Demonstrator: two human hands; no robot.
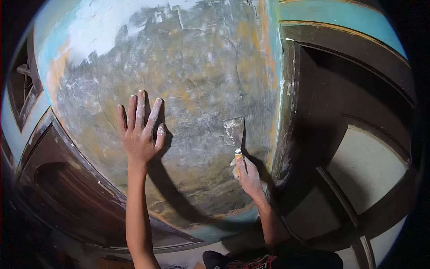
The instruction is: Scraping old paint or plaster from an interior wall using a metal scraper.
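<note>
A patchy grey, white and orange-stained wall (188, 77) fills the middle of the view. My left hand (142, 129) rests on it with the palm flat and the fingers spread, holding nothing. To its right, my right hand (247, 173) grips the yellow handle of a putty knife (234, 131). The knife's metal blade points up, lies against or very close to the wall, and is smeared with whitish material. Thin cracks or ridges run through the wall surface between and above my hands. White filler or paint (97, 30) covers the upper left part.
On the right stands a dark wooden door frame (288, 101) with an opening beside it and pale floor tiles (369, 168) low down. A dark wooden panelled door (77, 201) is at lower left. Turquoise paint (336, 13) borders the bare wall area.
</note>
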